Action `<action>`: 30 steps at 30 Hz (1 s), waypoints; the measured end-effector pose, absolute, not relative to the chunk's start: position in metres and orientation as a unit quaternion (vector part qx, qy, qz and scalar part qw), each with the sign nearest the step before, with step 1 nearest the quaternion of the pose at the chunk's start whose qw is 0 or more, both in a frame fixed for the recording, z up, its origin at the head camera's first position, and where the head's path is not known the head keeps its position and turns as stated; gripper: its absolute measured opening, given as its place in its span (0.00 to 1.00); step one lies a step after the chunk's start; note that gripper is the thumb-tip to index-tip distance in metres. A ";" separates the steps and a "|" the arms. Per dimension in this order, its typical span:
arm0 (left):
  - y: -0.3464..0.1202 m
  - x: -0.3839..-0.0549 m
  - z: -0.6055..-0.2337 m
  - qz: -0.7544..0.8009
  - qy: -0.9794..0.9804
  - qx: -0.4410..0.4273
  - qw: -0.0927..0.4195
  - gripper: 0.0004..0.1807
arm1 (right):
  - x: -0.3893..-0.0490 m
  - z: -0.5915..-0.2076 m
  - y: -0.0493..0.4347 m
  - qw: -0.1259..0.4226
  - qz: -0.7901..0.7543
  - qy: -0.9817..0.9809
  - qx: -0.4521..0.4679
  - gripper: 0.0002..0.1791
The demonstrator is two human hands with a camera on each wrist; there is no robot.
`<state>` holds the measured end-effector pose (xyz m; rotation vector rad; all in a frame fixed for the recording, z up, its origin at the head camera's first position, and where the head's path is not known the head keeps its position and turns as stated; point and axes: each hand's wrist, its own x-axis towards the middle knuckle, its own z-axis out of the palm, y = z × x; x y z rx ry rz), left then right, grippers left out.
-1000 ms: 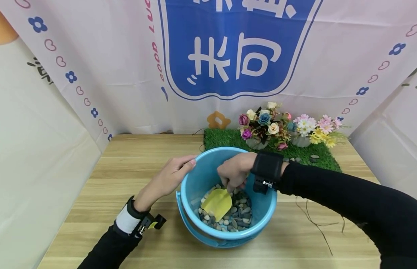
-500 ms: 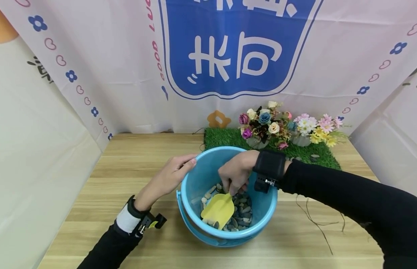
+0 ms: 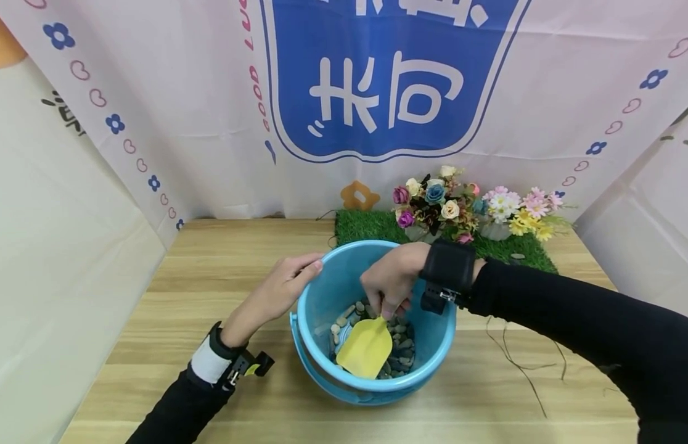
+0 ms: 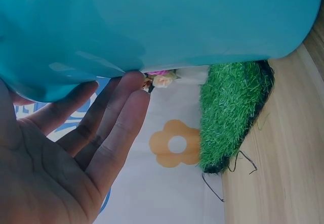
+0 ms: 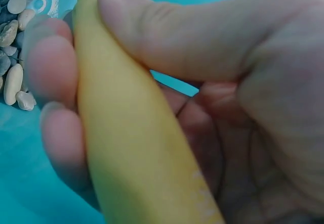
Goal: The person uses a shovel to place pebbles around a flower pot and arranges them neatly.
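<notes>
A blue bucket (image 3: pixel 441 364) with pebbles (image 3: pixel 402 342) at its bottom stands on the table. My left hand (image 3: pixel 274 293) holds its left rim; in the left wrist view the long fingers (image 4: pixel 114 143) lie along the outer wall, fairly straight. Inside the bucket, my right hand (image 3: pixel 389 279) grips a yellow toy shovel (image 3: pixel 366 350) by its handle. The right wrist view shows the thumb (image 5: pixel 177 37) on one side of the thick handle (image 5: pixel 116 107) and fingers on the other. The blade slants down over the pebbles, its broad yellow face visible and bare.
Behind the bucket lies a strip of artificial grass (image 3: pixel 366 225) with roses (image 3: pixel 435 203) and daisies (image 3: pixel 518 213) in small pots. Loose brown strands (image 3: pixel 513 361) lie right of the bucket. The bucket's handle (image 3: pixel 327 385) hangs down at its front left. A printed cloth (image 3: pixel 211 154) hangs behind.
The shovel has moved slightly right among the pebbles, and a patch of patterned bucket bottom shows left of it. Pale stones at the blade's lower end no longer show. The left hand stays put.
</notes>
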<state>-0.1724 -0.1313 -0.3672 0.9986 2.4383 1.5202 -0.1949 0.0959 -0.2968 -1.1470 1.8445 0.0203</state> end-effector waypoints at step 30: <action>-0.130 -0.169 -0.361 0.505 0.795 0.332 0.058 0.18 | -0.186 -0.305 0.083 0.272 0.093 0.857 -0.427 0.20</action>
